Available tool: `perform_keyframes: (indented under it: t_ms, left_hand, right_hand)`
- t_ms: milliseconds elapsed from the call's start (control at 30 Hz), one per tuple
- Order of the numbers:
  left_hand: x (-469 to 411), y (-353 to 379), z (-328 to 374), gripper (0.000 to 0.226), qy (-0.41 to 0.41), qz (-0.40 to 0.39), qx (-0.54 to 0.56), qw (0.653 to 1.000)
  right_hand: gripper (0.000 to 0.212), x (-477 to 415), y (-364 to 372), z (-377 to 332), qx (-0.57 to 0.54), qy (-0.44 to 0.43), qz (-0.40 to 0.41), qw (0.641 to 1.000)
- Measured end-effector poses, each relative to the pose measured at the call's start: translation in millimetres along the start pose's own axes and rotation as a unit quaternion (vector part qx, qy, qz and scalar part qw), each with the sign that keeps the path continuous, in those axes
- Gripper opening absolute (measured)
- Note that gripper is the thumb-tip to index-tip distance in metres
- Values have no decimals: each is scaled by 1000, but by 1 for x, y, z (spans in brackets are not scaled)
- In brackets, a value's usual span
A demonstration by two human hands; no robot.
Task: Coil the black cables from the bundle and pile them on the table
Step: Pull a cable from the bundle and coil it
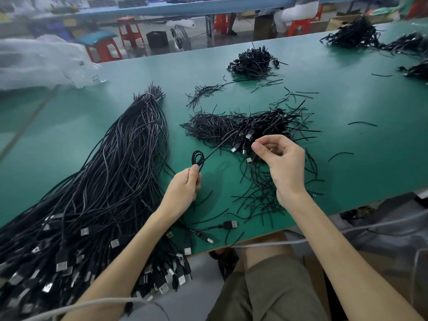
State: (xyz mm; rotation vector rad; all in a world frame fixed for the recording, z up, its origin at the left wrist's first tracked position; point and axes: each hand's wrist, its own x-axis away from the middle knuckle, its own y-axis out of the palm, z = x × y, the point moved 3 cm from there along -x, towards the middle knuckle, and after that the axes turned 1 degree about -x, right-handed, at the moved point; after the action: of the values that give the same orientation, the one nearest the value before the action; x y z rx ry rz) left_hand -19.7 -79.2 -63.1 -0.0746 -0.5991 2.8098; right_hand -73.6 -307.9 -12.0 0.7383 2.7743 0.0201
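Centre frame, the left hand (pixel 185 184) pinches a small looped cable (pixel 198 158). The right hand (pixel 281 158) presses thumb to forefinger, on what I cannot tell. The cable is probably light and springy, so grip where the loops cross. The bundle (pixel 104 181) lies lower left.

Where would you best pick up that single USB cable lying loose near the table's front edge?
Probably by the black plug body of the USB cable, just behind its metal tip. It lies flat on the green table, clear of the bundle, so a pinch from straight above across its two long sides should hold.
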Motion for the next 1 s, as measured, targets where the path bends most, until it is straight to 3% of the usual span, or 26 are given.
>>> perform_keyframes:
  t_ms: [400, 633, 733, 1000]
  left_hand:
    - [-2, 1, -3, 48, 11, -4, -24, 1000]
    - [-2, 1, -4, 49, 19, 2, -14, 1000]
    - [-1, 1, -4, 50, 18, 2, -8, 1000]
    - [0, 2, -1, 48, 29, -11, 30, 999]
  right_hand:
    - [10, 5, 10, 2, -37, -14, -1, 999]
    - [11, 27, 35, 6, -197, 86, -41, 976]
    - [9, 37, 51, 11, -245, 120, -16, 962]
    - [12, 54, 75, 27, -252, 143, -24, 957]
